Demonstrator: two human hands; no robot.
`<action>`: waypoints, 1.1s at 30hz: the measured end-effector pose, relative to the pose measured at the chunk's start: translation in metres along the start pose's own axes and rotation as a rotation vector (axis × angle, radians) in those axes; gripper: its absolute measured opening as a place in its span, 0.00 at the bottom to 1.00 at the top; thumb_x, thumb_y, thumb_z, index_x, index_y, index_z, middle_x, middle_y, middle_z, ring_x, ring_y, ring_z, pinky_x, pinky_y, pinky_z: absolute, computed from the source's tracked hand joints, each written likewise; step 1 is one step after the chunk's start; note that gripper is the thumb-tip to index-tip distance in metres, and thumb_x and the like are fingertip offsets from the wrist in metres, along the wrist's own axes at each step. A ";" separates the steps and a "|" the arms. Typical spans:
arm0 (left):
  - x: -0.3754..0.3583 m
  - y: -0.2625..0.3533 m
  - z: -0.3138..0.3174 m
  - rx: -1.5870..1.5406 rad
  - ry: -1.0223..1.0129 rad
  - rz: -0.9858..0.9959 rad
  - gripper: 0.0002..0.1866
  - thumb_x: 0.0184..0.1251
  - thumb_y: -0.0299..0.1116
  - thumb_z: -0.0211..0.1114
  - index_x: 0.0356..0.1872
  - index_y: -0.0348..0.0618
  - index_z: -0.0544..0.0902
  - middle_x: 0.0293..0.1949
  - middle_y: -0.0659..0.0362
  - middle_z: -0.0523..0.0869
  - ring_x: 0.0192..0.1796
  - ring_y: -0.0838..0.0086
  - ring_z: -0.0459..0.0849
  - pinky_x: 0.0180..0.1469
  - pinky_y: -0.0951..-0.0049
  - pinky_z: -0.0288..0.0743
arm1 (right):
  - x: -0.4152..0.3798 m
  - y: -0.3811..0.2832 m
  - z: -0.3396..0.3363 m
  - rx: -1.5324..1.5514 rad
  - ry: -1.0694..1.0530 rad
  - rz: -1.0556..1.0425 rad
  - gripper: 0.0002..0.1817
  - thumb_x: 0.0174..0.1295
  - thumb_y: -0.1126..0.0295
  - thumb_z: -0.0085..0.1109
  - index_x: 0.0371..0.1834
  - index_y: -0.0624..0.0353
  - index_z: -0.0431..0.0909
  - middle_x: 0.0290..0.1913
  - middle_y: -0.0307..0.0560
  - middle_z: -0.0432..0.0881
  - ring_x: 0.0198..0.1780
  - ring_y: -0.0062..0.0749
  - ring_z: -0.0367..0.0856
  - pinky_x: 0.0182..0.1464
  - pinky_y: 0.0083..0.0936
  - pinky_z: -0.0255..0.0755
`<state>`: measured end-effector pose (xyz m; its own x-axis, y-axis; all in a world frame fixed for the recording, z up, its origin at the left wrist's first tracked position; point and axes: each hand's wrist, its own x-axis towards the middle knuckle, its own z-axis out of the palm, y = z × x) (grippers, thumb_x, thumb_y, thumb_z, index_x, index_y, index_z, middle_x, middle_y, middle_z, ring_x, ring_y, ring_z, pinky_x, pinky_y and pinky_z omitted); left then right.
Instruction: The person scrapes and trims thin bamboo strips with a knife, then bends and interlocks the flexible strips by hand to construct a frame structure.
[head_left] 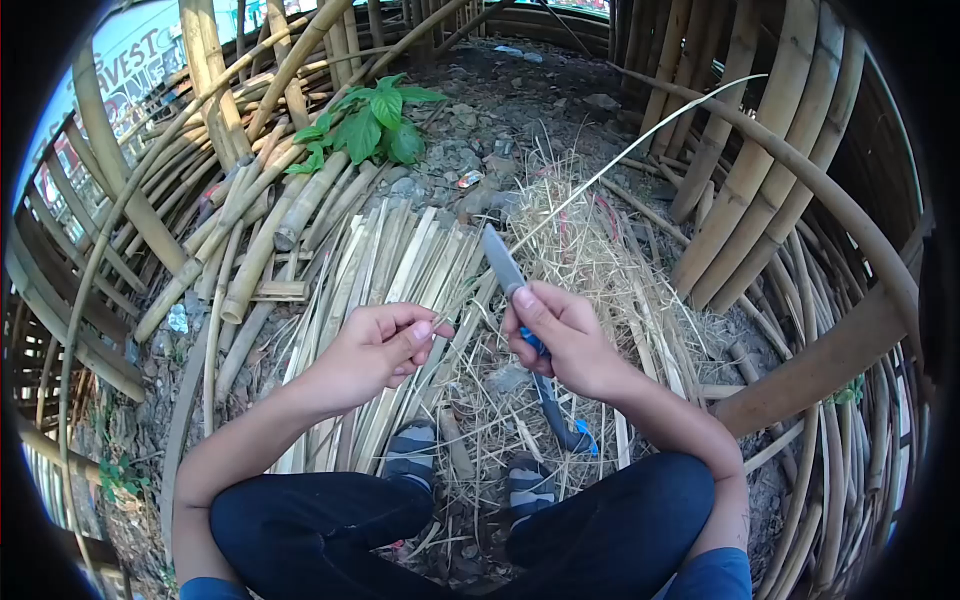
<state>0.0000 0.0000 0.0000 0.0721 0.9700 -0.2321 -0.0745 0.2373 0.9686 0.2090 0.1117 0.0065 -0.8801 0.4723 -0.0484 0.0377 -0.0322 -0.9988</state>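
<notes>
My right hand (560,335) is wrapped round the blue handle of a knife (503,262), its blade pointing up and forward with the thumb along the base. To the left, my left hand (395,345) is closed, thumb and fingers pinched at the end of a thin pale bamboo strip (640,142). The strip slants away behind the blade to the upper right; its stretch between blade and left hand is hard to make out. Below the hands lies a row of split bamboo slats (385,265). Fine shavings (565,230) are heaped just beyond my right hand.
A dark tool with a blue end (565,425) lies on the ground between my feet. Bamboo poles (285,225) are stacked to the left, near a green leafy plant (375,125). Thick upright bamboo (765,150) and a curved pole (840,190) stand at the right.
</notes>
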 end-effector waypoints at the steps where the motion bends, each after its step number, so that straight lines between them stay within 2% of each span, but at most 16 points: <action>1: 0.001 -0.001 0.007 -0.029 0.003 0.062 0.14 0.74 0.33 0.56 0.53 0.37 0.77 0.31 0.65 0.78 0.30 0.85 0.72 0.31 0.85 0.66 | -0.003 0.000 0.000 -0.003 0.008 0.010 0.19 0.75 0.54 0.43 0.36 0.60 0.72 0.18 0.34 0.68 0.18 0.13 0.63 0.21 0.14 0.57; 2: 0.002 -0.002 0.012 -0.057 0.007 0.127 0.12 0.74 0.32 0.56 0.51 0.36 0.78 0.32 0.66 0.79 0.32 0.86 0.73 0.33 0.83 0.68 | 0.001 0.008 0.003 -0.012 -0.090 0.068 0.19 0.75 0.56 0.45 0.34 0.60 0.73 0.18 0.33 0.68 0.18 0.13 0.62 0.21 0.14 0.57; 5: -0.002 0.003 0.021 0.185 0.082 0.224 0.11 0.74 0.30 0.56 0.48 0.34 0.80 0.31 0.65 0.79 0.32 0.86 0.73 0.32 0.81 0.68 | 0.008 0.018 0.011 0.085 -0.153 0.039 0.19 0.74 0.56 0.46 0.31 0.61 0.73 0.18 0.33 0.68 0.19 0.13 0.62 0.21 0.15 0.58; 10: -0.007 0.003 0.028 0.282 0.113 0.304 0.08 0.71 0.26 0.56 0.39 0.34 0.83 0.26 0.64 0.79 0.29 0.85 0.72 0.30 0.78 0.67 | 0.002 0.011 0.006 0.008 -0.141 -0.014 0.20 0.73 0.58 0.50 0.28 0.63 0.76 0.20 0.33 0.72 0.20 0.12 0.64 0.22 0.15 0.59; 12: -0.006 0.001 0.029 0.354 0.184 0.337 0.08 0.69 0.25 0.57 0.35 0.33 0.83 0.24 0.64 0.78 0.27 0.85 0.72 0.29 0.78 0.66 | 0.001 0.012 0.008 -0.060 -0.026 -0.057 0.21 0.72 0.58 0.52 0.27 0.64 0.78 0.21 0.34 0.74 0.22 0.12 0.65 0.23 0.15 0.59; 16: -0.007 0.004 0.027 0.310 0.136 0.301 0.08 0.71 0.25 0.55 0.35 0.32 0.82 0.24 0.65 0.76 0.26 0.85 0.70 0.27 0.79 0.64 | -0.002 0.008 0.006 -0.140 0.040 -0.071 0.21 0.71 0.59 0.53 0.26 0.64 0.79 0.21 0.34 0.74 0.23 0.12 0.66 0.24 0.16 0.60; 18: -0.007 0.005 0.025 0.039 0.032 0.174 0.10 0.73 0.26 0.54 0.34 0.32 0.80 0.24 0.66 0.74 0.26 0.86 0.68 0.28 0.81 0.63 | -0.003 0.007 0.005 -0.231 0.082 -0.088 0.20 0.71 0.59 0.53 0.26 0.65 0.79 0.20 0.34 0.75 0.23 0.12 0.65 0.24 0.16 0.59; 19: -0.008 0.007 0.025 0.039 0.032 0.171 0.10 0.73 0.26 0.54 0.34 0.32 0.80 0.24 0.66 0.74 0.26 0.86 0.68 0.28 0.81 0.63 | -0.004 0.008 0.005 -0.229 0.082 -0.087 0.20 0.71 0.59 0.53 0.26 0.65 0.79 0.20 0.34 0.75 0.23 0.12 0.65 0.24 0.16 0.59; 21: -0.010 0.009 0.028 0.116 0.036 0.228 0.11 0.75 0.26 0.52 0.42 0.30 0.81 0.25 0.67 0.72 0.27 0.86 0.66 0.30 0.83 0.63 | -0.004 0.013 0.004 -0.262 0.160 -0.133 0.21 0.72 0.58 0.51 0.26 0.63 0.77 0.18 0.33 0.72 0.21 0.12 0.63 0.22 0.15 0.58; 23: -0.017 0.007 0.018 0.112 0.098 0.198 0.11 0.74 0.26 0.52 0.46 0.30 0.81 0.26 0.67 0.73 0.27 0.86 0.67 0.31 0.83 0.64 | 0.001 -0.002 -0.029 0.093 0.426 -0.136 0.21 0.73 0.57 0.48 0.26 0.60 0.74 0.17 0.31 0.67 0.18 0.12 0.60 0.21 0.14 0.55; 24: -0.019 0.006 0.017 0.107 0.157 0.169 0.13 0.74 0.25 0.52 0.51 0.30 0.81 0.26 0.67 0.73 0.28 0.86 0.67 0.33 0.84 0.65 | -0.003 -0.006 -0.044 0.058 0.470 -0.114 0.22 0.74 0.53 0.45 0.27 0.57 0.70 0.15 0.29 0.61 0.14 0.12 0.52 0.16 0.14 0.46; 25: -0.019 0.007 0.018 0.102 0.156 0.174 0.13 0.74 0.25 0.52 0.51 0.30 0.81 0.26 0.67 0.73 0.28 0.86 0.67 0.33 0.84 0.65 | -0.007 -0.003 -0.044 0.052 0.470 -0.113 0.22 0.74 0.53 0.45 0.27 0.57 0.70 0.15 0.29 0.61 0.14 0.12 0.52 0.16 0.14 0.46; 27: -0.021 0.011 0.017 0.173 0.191 0.215 0.15 0.73 0.24 0.53 0.56 0.30 0.78 0.27 0.65 0.75 0.29 0.85 0.70 0.35 0.83 0.68 | -0.013 0.005 -0.032 0.102 0.275 -0.074 0.21 0.74 0.54 0.45 0.27 0.58 0.71 0.15 0.30 0.62 0.14 0.12 0.53 0.17 0.14 0.47; 29: -0.018 0.010 0.021 0.207 0.181 0.207 0.14 0.72 0.24 0.54 0.55 0.29 0.79 0.29 0.64 0.79 0.31 0.85 0.72 0.36 0.82 0.70 | -0.008 0.010 -0.019 0.125 0.255 -0.052 0.21 0.74 0.55 0.45 0.27 0.58 0.72 0.16 0.31 0.65 0.15 0.11 0.55 0.18 0.14 0.49; 31: -0.012 0.010 0.034 0.239 0.227 0.235 0.14 0.71 0.25 0.56 0.53 0.28 0.79 0.30 0.62 0.80 0.32 0.85 0.73 0.35 0.81 0.70 | -0.004 0.015 -0.007 -0.037 0.088 -0.101 0.21 0.74 0.56 0.46 0.28 0.58 0.73 0.18 0.31 0.67 0.17 0.11 0.58 0.19 0.13 0.52; 33: -0.009 0.009 0.039 0.259 0.171 0.252 0.13 0.71 0.25 0.57 0.52 0.27 0.79 0.30 0.62 0.80 0.31 0.85 0.73 0.33 0.80 0.69 | -0.003 0.010 0.001 -0.044 0.088 -0.075 0.21 0.74 0.56 0.47 0.27 0.59 0.74 0.18 0.32 0.68 0.18 0.12 0.60 0.20 0.14 0.54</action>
<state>0.0376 -0.0083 0.0146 -0.0845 0.9961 0.0249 0.1862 -0.0088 0.9825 0.2116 0.1095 -0.0030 -0.8361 0.5478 0.0272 -0.0037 0.0441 -0.9990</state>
